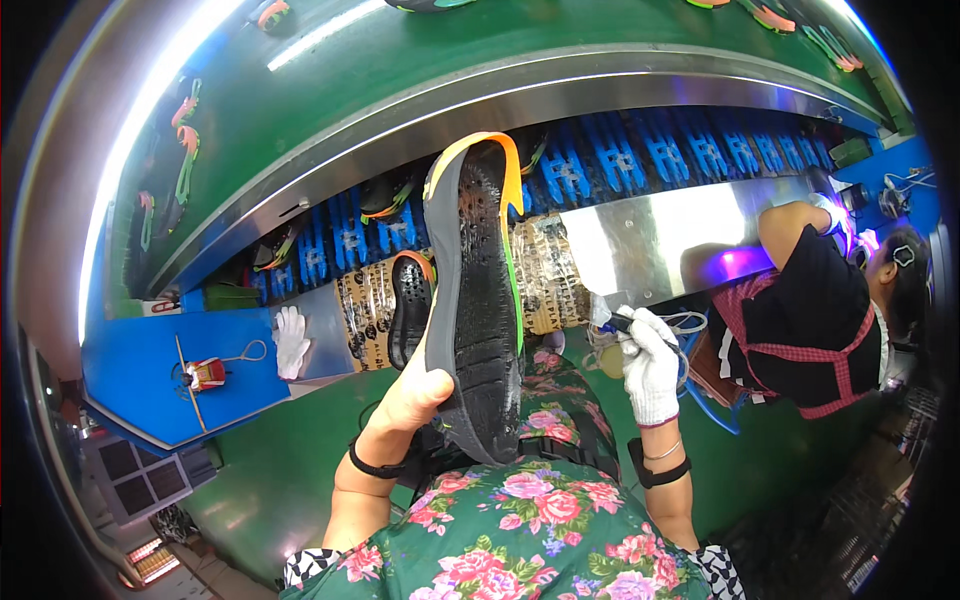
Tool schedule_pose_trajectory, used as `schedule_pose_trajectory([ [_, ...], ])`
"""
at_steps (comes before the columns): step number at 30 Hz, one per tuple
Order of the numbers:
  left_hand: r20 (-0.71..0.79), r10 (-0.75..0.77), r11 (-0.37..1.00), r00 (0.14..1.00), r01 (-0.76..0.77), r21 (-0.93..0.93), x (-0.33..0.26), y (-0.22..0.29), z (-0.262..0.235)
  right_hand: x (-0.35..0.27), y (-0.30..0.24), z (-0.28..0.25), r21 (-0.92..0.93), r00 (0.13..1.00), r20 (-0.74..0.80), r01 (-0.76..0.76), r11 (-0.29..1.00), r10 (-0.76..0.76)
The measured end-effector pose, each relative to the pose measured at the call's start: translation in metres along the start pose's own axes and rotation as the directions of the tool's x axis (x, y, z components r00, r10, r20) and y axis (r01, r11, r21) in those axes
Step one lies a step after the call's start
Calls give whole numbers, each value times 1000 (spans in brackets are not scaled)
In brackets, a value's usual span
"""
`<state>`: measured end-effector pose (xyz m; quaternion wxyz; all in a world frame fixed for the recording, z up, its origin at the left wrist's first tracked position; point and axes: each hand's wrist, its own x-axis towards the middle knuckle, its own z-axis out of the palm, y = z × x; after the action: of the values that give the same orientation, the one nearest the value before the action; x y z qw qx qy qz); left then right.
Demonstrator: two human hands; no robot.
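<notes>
My left hand [412, 396] grips a shoe [478, 300] by its lower end and holds it up, black studded sole toward me, with grey, orange and green edges. My right hand [650, 365], in a white glove, holds a thin dark pen-like tool [626, 322] to the right of the shoe, apart from it. A second black shoe with an orange rim [409, 305] lies behind, on the patterned roll [365, 305] at the conveyor's edge. My lap is covered by floral cloth [530, 500].
A green conveyor belt [330, 90] with several shoes curves above. Blue racks [640, 150] run under it. A spare white glove [291, 340] and a small red tool [205, 374] lie on a blue board at left. A co-worker in black [810, 310] works at right by a shiny metal panel [660, 240].
</notes>
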<state>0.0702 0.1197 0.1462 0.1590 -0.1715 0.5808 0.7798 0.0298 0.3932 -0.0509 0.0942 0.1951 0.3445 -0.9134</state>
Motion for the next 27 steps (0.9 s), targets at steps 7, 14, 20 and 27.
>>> schedule_pose_trajectory([
  [7,150,-69,998,986,68,9,12,-5,-14,-7,-23,14,-8,997,-25,80,997,-80],
  [14,323,-62,989,944,14,148,30,1,-19,-27,-70,57,-221,917,168,392,893,-361],
  [20,385,-85,970,919,-12,242,35,13,-18,-34,-122,111,-516,452,797,854,-63,-400],
  [27,436,-99,949,895,-47,312,40,20,-16,-29,-135,144,-409,420,907,859,-306,-34],
])
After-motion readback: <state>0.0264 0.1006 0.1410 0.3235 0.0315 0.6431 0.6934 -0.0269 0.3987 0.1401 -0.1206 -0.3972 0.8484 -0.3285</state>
